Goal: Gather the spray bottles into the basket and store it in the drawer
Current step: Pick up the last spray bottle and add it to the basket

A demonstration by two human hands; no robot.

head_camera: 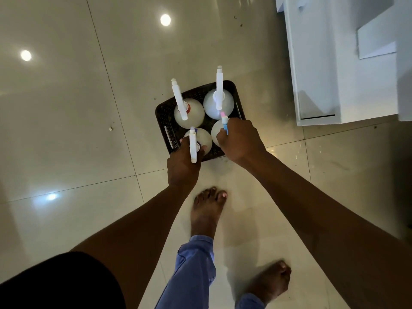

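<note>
Head view is looking straight down, and nearest the camera two bare feet are standing on the glossy tiled floor, with blue trouser legs showing above them. Two bare forearms are reaching forward from the lower edge toward a dark perforated basket.

The left hand is holding the basket's near edge, its fingers curling under the rim beside the near-left bottle. The right hand is gripping at the basket's near-right corner, fingers wrapping around the blue and pink sprayer head of the near-right bottle; whether they are also catching the rim is hidden.

The basket is a rounded rectangle of dark plastic with a slotted handle in its left wall, and it is being held over the floor. Four spray bottles are standing upright inside it, two by two, filling it. Each is a round, translucent white bottle with a long sprayer head. The far-left bottle is showing an orange-red collar, and the far-right bottle is all white.

Farther off, at the upper right, a white cabinet is standing on the floor, well apart from the basket. Three ceiling lights are reflecting as bright spots in the tiles.
</note>
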